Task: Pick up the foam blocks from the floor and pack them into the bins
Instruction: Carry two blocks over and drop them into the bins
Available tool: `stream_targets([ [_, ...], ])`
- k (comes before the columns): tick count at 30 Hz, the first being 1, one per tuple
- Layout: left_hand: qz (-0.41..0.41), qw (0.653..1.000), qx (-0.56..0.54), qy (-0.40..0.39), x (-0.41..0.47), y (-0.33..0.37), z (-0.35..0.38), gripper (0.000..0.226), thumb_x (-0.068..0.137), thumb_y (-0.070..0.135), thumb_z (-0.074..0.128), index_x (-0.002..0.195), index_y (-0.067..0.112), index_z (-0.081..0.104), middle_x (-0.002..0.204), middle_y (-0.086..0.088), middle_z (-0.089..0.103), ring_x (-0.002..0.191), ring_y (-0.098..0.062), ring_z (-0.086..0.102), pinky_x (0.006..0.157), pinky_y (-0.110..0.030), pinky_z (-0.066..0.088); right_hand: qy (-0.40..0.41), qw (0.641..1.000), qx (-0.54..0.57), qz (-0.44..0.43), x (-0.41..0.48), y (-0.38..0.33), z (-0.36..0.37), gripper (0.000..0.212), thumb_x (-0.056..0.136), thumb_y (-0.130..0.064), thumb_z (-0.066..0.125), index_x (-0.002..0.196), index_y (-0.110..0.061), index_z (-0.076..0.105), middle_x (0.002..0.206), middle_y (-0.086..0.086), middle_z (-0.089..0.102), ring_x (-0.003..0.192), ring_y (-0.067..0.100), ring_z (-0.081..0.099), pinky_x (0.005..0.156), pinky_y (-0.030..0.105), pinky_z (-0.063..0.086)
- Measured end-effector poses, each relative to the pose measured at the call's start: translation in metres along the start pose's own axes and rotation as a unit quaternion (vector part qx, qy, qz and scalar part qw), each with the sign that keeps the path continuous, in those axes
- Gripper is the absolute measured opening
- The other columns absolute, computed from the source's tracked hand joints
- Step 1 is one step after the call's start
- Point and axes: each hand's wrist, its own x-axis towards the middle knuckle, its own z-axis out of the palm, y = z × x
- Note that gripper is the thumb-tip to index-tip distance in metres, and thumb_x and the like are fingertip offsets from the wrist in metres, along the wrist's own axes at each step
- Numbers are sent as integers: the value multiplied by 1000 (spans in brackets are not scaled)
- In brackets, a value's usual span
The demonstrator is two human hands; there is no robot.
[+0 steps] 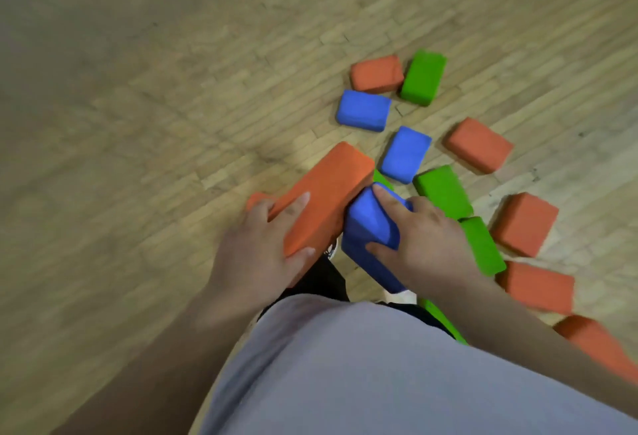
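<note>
Head view, smeared by motion, looking down on a wood-strip floor (138, 124). The left hand (262, 248) grips a long orange block (328, 189) at its near end, fingers across the top face and thumb along the lower edge. An orange sliver (256, 199) shows just past the fingers; I cannot tell whether it is a second block. The right hand (426, 237) clamps a held blue block (367, 237), index finger over the top and thumb pressed into the side. The hands are close together, each full, and their two blocks touch, raised in front of a grey shirt (345, 365) and above a dark trouser leg (321, 279). Loose on the floor, ahead and to the right, orange counts five: far orange block (377, 73), mid orange block (478, 144), right orange block (524, 224), near orange block (538, 291) and edge orange block (593, 341), the last partly behind the right forearm. Blue counts two: far blue block (364, 110) and mid blue block (405, 154). Green counts three in plain sight: far green block (423, 77), touching the far orange one, then mid green block (443, 191) and near green block (481, 244), which meet end to end. Two green scraps are partly hidden: green corner (382, 179) behind the long orange block and green strip (443, 322) under the right forearm.
</note>
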Motion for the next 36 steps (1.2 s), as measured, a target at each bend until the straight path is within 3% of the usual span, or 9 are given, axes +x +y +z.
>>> stream_targets([
  [4,-92,994,-42,34,-94,31,17,86,87,67,59,157,54,12,149,0,39,128,-24,48,105,-41,45,5,993,-62,-99,-53,2,-18,87,81,-71,56,157,-46,22,111,3,53,103,28,59,80,41,52],
  [10,-198,974,-104,33,-220,51,52,86,89,71,52,156,55,0,152,6,33,131,-18,45,104,-36,45,-70,967,-134,-205,-122,-19,-17,87,83,-75,51,158,-47,16,117,0,54,111,27,59,83,39,51],
  [13,-268,953,-125,62,-281,42,59,85,89,69,54,157,54,4,152,5,35,131,-18,45,104,-34,43,-85,946,-152,-274,-148,-59,-10,87,83,-73,52,157,-47,16,118,-1,53,112,26,58,85,40,52],
  [18,-391,888,-197,137,-408,8,95,86,84,74,50,156,54,8,139,4,44,120,-21,53,95,-39,50,-106,883,-209,-408,-202,-164,34,87,84,-73,53,156,-51,10,130,-5,49,113,25,58,91,41,52],
  [23,-527,794,-244,179,-572,-28,145,85,83,74,52,156,53,16,133,6,44,117,-21,54,95,-38,50,-152,771,-277,-553,-316,-285,132,84,88,-72,48,158,-48,7,134,-4,45,116,23,53,93,41,49],
  [30,-713,575,-287,280,-820,-42,212,83,85,71,60,155,56,19,133,6,44,119,-22,55,97,-37,49,-148,579,-284,-750,-540,-433,255,85,87,-67,53,158,-46,12,135,-5,48,119,23,52,97,40,44],
  [33,-757,503,-273,316,-879,-33,224,82,86,69,60,155,56,17,136,6,42,122,-21,52,99,-37,46,-152,534,-264,-789,-607,-470,280,84,87,-65,55,158,-44,15,138,-9,48,123,19,49,103,38,39],
  [36,-781,455,-274,330,-909,-38,238,82,86,69,60,155,57,16,139,6,40,124,-21,50,101,-38,46,-180,502,-267,-803,-649,-503,312,82,88,-64,56,158,-43,17,139,-9,48,126,18,48,106,38,38],
])
